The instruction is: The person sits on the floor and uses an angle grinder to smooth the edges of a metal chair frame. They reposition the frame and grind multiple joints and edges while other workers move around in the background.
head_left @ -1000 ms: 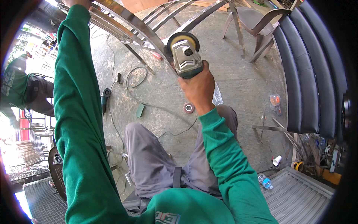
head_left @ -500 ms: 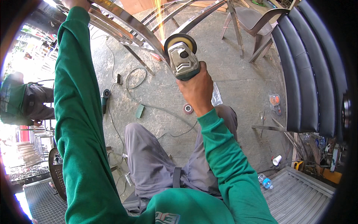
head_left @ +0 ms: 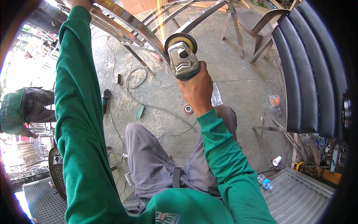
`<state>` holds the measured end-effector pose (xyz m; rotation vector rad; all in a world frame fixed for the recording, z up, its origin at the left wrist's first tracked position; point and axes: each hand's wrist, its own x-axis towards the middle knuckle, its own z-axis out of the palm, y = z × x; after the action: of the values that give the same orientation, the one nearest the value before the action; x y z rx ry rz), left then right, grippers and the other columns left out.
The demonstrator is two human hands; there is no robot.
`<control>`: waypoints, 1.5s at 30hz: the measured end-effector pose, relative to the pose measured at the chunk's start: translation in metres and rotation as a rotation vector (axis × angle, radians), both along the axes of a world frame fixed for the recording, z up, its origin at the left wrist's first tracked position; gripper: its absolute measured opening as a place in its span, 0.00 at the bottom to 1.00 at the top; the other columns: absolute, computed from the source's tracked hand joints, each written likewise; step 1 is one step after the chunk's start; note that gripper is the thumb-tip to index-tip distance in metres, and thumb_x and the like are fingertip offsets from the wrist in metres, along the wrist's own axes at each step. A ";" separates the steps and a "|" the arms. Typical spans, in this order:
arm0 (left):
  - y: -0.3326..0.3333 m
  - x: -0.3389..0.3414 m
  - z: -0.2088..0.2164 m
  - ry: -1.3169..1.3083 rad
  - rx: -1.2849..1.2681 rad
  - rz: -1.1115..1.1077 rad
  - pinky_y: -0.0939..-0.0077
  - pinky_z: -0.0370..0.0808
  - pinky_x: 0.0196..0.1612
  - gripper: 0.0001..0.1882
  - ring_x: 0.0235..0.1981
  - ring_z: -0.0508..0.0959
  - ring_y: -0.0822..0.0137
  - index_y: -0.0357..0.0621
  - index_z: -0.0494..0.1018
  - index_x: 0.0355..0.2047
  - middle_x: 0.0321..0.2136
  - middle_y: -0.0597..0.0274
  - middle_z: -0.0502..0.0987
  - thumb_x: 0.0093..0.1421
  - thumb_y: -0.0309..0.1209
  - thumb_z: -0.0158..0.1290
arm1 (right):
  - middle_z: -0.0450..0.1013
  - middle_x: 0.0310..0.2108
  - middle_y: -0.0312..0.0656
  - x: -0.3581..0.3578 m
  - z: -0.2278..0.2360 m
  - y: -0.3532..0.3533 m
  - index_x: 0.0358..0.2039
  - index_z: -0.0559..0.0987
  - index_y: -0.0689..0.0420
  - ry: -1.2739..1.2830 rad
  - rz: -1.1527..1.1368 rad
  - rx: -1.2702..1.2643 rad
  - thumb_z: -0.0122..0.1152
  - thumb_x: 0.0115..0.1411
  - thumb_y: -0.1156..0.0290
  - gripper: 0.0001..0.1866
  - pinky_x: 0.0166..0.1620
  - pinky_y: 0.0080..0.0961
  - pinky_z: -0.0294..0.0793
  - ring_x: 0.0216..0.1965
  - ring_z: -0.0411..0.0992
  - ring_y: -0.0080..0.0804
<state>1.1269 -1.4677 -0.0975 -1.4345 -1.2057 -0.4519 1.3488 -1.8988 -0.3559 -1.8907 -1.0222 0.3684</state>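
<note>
My right hand (head_left: 197, 89) is wrapped round the body of an angle grinder (head_left: 182, 61). The grinder's round yellowish disc (head_left: 183, 38) touches the edge of a curved metal frame (head_left: 136, 25), and orange sparks (head_left: 160, 18) stream away toward the top. At the upper left, my left hand (head_left: 77, 3) is at the end of the frame's bars, cut off by the picture's top edge. Its fingers are out of sight, so its grip does not show.
A second grinder (head_left: 106, 98) lies on the concrete floor beside a looping cable (head_left: 147, 106). Between my knees and the frame is a round disc (head_left: 188, 109). A black padded seat (head_left: 309, 71) stands right, a plastic chair (head_left: 253, 20) beyond. At far left, a co-worker (head_left: 18, 110) bends over.
The co-worker at far left has shifted lower and reaches an arm down. The spark stream has changed slightly in shape. My hands and the grinder stay almost in place.
</note>
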 end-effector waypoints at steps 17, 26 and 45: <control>-0.004 0.000 -0.001 0.017 -0.016 -0.022 0.62 0.81 0.36 0.11 0.36 0.83 0.59 0.56 0.77 0.44 0.41 0.67 0.80 0.61 0.35 0.59 | 0.80 0.39 0.57 0.004 -0.005 0.002 0.46 0.71 0.62 0.014 -0.025 -0.019 0.82 0.45 0.62 0.34 0.46 0.49 0.80 0.42 0.80 0.61; 0.001 -0.004 0.008 0.060 -0.015 -0.058 0.61 0.81 0.37 0.14 0.37 0.84 0.58 0.57 0.77 0.47 0.44 0.69 0.80 0.60 0.36 0.61 | 0.82 0.39 0.57 0.028 -0.020 -0.007 0.44 0.76 0.64 0.261 0.004 0.089 0.82 0.43 0.61 0.33 0.46 0.44 0.81 0.42 0.81 0.59; 0.003 -0.018 0.019 0.106 -0.056 -0.152 0.61 0.83 0.39 0.22 0.40 0.85 0.58 0.59 0.77 0.53 0.50 0.71 0.81 0.58 0.38 0.65 | 0.81 0.40 0.61 0.018 -0.013 0.000 0.48 0.74 0.65 0.220 0.077 -0.037 0.81 0.46 0.59 0.35 0.48 0.47 0.81 0.43 0.81 0.60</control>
<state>1.1091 -1.4652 -0.0789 -1.5850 -1.0363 -0.4434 1.3664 -1.8987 -0.3688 -1.8006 -0.9464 0.6290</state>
